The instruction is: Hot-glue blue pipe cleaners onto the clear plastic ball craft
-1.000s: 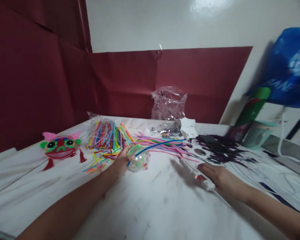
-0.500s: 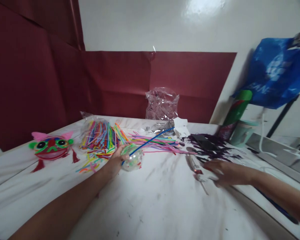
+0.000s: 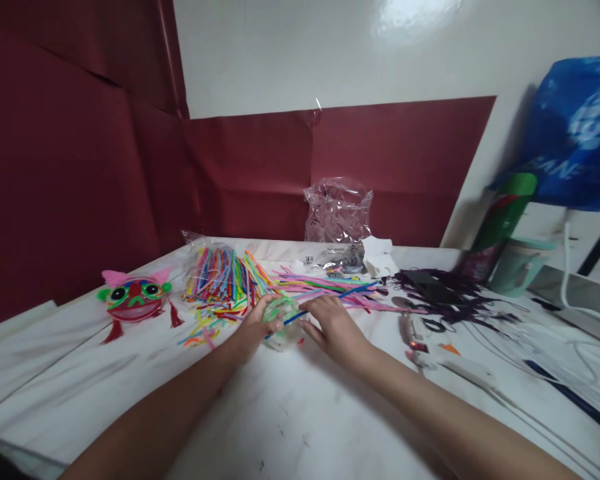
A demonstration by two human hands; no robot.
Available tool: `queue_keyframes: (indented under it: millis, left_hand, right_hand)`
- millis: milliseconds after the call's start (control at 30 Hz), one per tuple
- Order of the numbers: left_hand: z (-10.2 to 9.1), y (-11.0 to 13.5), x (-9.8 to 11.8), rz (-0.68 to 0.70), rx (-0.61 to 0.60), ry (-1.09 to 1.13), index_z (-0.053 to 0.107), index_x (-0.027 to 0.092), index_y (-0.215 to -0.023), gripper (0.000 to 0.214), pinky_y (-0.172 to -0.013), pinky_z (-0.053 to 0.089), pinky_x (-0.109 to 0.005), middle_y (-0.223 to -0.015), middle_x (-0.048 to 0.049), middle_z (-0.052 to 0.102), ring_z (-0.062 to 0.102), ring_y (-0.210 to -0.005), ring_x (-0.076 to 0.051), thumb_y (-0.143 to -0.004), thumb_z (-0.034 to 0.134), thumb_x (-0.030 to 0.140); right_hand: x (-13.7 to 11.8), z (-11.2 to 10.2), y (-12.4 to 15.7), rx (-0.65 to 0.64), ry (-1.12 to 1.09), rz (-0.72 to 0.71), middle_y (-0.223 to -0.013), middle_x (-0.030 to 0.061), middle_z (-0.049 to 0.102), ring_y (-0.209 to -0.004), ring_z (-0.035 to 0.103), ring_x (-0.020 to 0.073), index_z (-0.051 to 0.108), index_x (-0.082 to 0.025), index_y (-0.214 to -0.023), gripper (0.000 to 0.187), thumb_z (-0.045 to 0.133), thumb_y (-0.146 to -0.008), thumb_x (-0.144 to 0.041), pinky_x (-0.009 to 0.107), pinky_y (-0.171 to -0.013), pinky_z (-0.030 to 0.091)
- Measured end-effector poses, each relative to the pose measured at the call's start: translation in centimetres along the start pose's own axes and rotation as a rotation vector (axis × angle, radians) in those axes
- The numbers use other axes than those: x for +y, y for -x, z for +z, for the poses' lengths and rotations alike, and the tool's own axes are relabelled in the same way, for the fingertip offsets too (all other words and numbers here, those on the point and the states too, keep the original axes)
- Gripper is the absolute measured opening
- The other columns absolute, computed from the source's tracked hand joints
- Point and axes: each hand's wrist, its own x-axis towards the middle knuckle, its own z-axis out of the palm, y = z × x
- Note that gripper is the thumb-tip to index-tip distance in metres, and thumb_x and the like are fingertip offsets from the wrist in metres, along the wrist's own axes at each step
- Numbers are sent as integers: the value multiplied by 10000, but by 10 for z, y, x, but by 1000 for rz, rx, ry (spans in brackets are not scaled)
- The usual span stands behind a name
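Note:
My left hand is closed around the side of a clear round ball with green shapes on it, just above the table. A blue pipe cleaner runs slantwise across the ball, its lower end by my left fingers. From the right, my right hand has its fingers bent around the pipe cleaner's middle, close beside the ball. The far end of the pipe cleaner sticks out beyond my right fingers.
On the left sits a pink-eared animal mask with red tassels. Bagged colourful pipe cleaners and loose pink ones lie behind my hands. To the right are a small device with a red light, dark purple strands and a pale green cup.
My right hand has moved left from beside the red-lit device to the blue pipe cleaner and closed on it. My left hand still holds the ball. The view has shifted slightly.

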Motion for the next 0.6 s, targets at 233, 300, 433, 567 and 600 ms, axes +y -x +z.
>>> queue_keyframes:
  millis: [233, 300, 433, 567, 600]
  left_hand:
    - [-3, -2, 0, -25, -37, -10, 465, 218, -1196, 687, -819, 431, -312, -1106, -64, 598, 556, -1028, -250, -605, 790, 350]
    - [-3, -3, -1, -35, -47, 3, 459, 218, -1202, 702, -821, 434, -315, -1106, -66, 602, 563, -1024, -252, -601, 795, 351]
    - [-3, -4, -1, -27, -74, 4, 459, 215, -1205, 703, -821, 437, -324, -1099, -66, 605, 575, -1006, -257, -610, 797, 374]
    - [-4, -5, 2, -16, -118, -28, 464, 206, -1206, 726, -838, 424, -323, -1124, -73, 594, 551, -1038, -264, -597, 808, 404]
    - [-4, -6, 4, -16, -128, -36, 465, 207, -1205, 727, -836, 422, -320, -1129, -73, 589, 548, -1035, -261, -597, 807, 412]
  right_hand:
    - [13, 14, 7, -28, -191, 241, -731, 55, 641, -666, 582, 181, 593, -180, -759, 107, 553, -842, -126, 273, -617, 433]
    - [15, 15, 7, -35, -210, 263, -699, 34, 626, -622, 563, 161, 573, -187, -741, 127, 531, -854, -147, 249, -576, 415]
    - [16, 18, 5, -54, -258, 287, -657, 16, 608, -592, 542, 148, 554, -188, -710, 151, 512, -854, -171, 232, -548, 395]
    - [17, 17, 5, -69, -295, 296, -661, 16, 609, -592, 538, 146, 563, -183, -712, 140, 517, -844, -180, 231, -548, 390]
    - [17, 17, 6, -71, -301, 297, -664, 15, 609, -593, 537, 144, 565, -182, -713, 138, 520, -843, -181, 230, -548, 389]
